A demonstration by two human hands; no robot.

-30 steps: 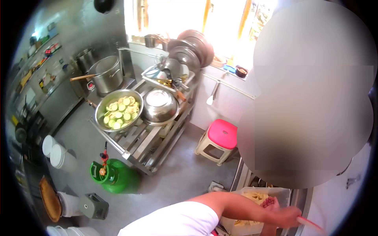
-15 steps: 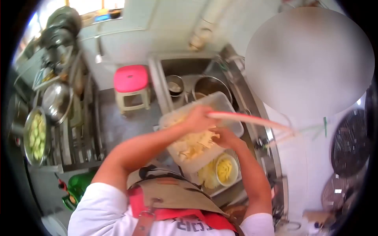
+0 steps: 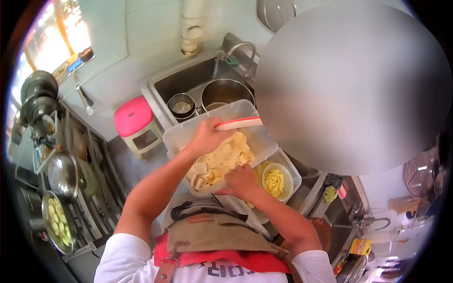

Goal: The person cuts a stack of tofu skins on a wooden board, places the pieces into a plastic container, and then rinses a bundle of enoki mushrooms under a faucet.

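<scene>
My left hand [image 3: 210, 137] is closed around the end of a long red-and-white strip [image 3: 240, 123], whose far end is hidden by the blurred area. This hand hovers over a translucent plastic box [image 3: 265, 144] heaped with pale yellow flat pieces [image 3: 222, 158]. At the box's near side, my right hand [image 3: 243, 183] grips the rim, fingers over the inside and thumb outside. Right beside it, a white bowl [image 3: 289, 181] contains yellow cut strips [image 3: 273, 183]. The bowl stands in a white perforated basket [image 3: 293, 170].
Ahead is a steel sink [image 3: 165, 87] with a large pot [image 3: 227, 89], a small pot [image 3: 181, 104] and a faucet [image 3: 247, 52]. A pink-topped stool [image 3: 134, 117] stands left of it. The left rack holds a steel bowl [image 3: 62, 175] and a pan of green slices [image 3: 57, 221].
The view has turned and sharpened. My right hand has shifted from over the pieces to the box's near rim. My left hand still holds the red-and-white strip.
</scene>
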